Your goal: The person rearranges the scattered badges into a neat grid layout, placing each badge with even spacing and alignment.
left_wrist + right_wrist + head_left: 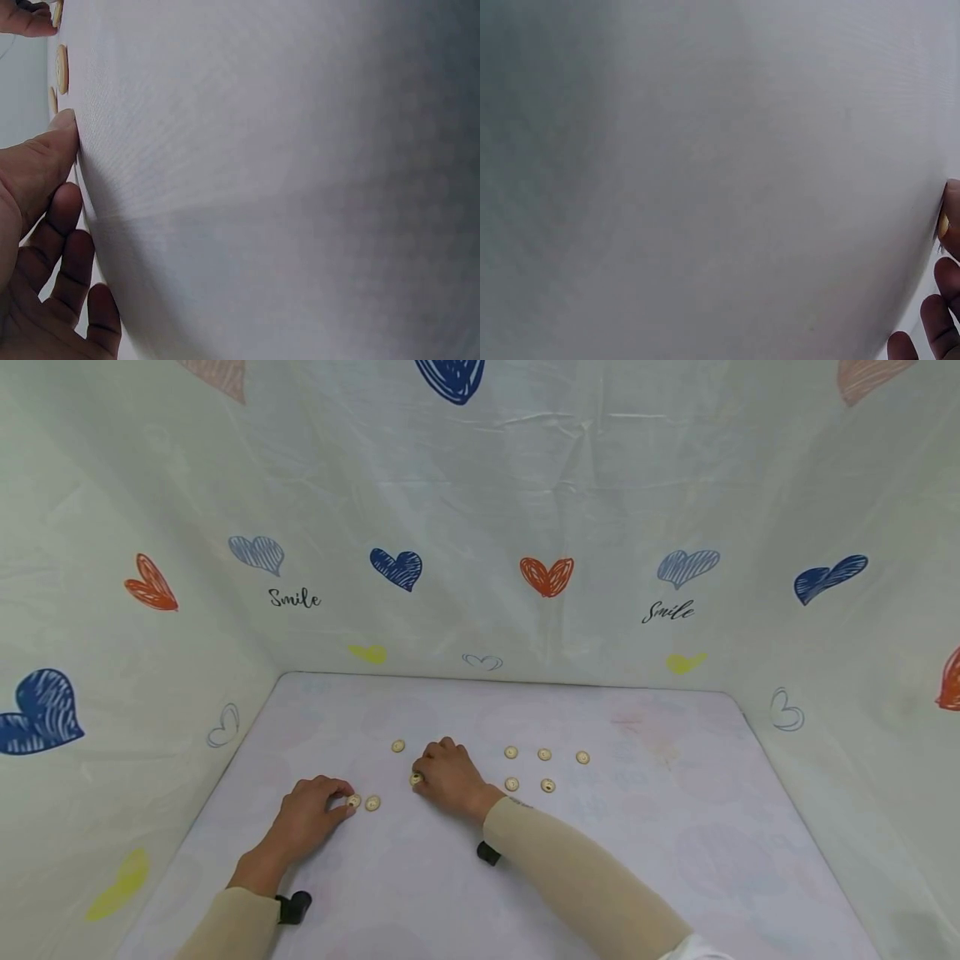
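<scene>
At the left of the table, my left hand [306, 817] has its thumb and forefinger around the edge of a pale round wooden button [354, 800], pinching it at the tabletop. A second button [372, 803] lies just to its right. Further right, my right hand [452, 779] pinches another button [416, 779] by the table surface; its edge shows between the fingers in the right wrist view, the button [943, 223]. In the left wrist view, the thumb [45, 161] points toward a button [62, 69], and the held one is not clearly seen.
A lone button [398, 746] lies beyond and left of my right hand. Several more, such as one button [544, 754], lie in two rows to the right. The white table [675, 860] meets a white curtain [480, 510] printed with hearts along the back and sides.
</scene>
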Demonstrator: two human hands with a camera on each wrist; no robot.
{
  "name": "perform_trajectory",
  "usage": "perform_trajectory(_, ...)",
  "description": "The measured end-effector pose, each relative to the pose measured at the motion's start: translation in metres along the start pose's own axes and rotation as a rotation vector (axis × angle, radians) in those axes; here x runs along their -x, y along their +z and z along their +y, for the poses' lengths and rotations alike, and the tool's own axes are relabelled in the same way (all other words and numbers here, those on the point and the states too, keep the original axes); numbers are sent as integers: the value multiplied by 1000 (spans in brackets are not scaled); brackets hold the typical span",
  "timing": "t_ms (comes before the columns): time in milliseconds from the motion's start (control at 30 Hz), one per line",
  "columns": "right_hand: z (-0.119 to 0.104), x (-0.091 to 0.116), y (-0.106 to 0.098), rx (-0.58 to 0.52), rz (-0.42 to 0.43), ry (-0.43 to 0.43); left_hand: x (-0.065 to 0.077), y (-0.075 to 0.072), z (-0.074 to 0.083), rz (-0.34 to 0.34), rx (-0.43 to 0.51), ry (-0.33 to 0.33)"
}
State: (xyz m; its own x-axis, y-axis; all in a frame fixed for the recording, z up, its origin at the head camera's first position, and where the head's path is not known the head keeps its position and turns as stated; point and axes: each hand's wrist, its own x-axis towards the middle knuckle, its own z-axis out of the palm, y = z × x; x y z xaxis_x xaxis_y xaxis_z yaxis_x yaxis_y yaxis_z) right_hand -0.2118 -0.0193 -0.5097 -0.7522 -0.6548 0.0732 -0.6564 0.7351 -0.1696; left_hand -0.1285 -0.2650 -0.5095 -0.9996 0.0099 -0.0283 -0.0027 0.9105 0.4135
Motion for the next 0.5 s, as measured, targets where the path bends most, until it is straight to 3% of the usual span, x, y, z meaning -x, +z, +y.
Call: perform_trajectory(500, -1, 0, 2, 18, 4, 16, -1, 0, -1, 12, -7, 12)
